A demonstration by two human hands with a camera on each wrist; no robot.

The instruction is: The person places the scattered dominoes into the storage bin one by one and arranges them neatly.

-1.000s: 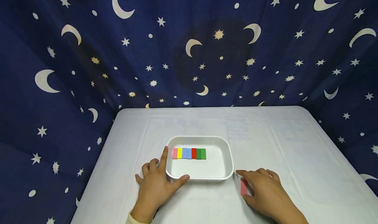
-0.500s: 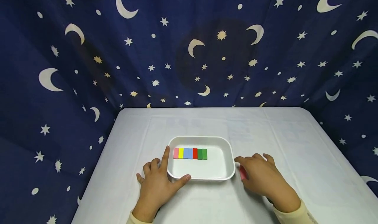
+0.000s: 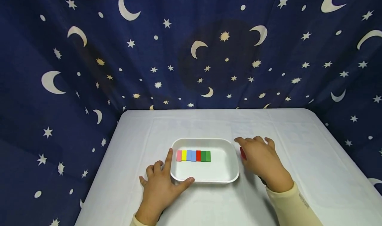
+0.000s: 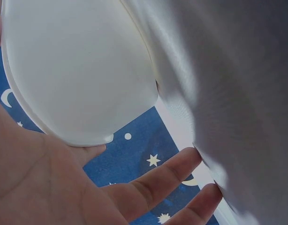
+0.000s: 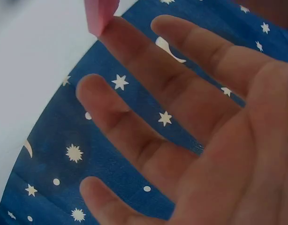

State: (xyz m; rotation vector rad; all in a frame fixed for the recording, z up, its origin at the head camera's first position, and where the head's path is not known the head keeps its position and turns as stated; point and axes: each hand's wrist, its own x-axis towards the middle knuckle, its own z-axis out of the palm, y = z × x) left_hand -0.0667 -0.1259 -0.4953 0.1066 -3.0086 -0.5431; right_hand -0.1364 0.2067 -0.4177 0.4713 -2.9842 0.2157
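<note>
A white tray (image 3: 219, 169) stands on the table. My left hand (image 3: 161, 188) rests spread at its near left corner, index finger along the left side and thumb on the front rim; in the left wrist view the tray's wall (image 4: 78, 61) fills the space beside the left palm. Within the tray lies a row of small flat blocks: pink (image 3: 179, 155), yellow (image 3: 184, 155), two light blue (image 3: 191, 155), red (image 3: 198, 155) and two green (image 3: 206, 156). Right of the tray, my right hand (image 3: 259, 158) pinches a pink block (image 5: 99, 16) at its fingertips, mostly hidden by the hand in the head view.
A white cloth covers the table (image 3: 185, 125). Behind and beside it hangs a dark blue curtain (image 3: 167, 53) with moons and stars. The tray's right rim lies close to the right hand.
My right hand has moved away from me along the tray's right side, carrying the pink block. The left hand stays at the tray's corner. The head view has shifted slightly.
</note>
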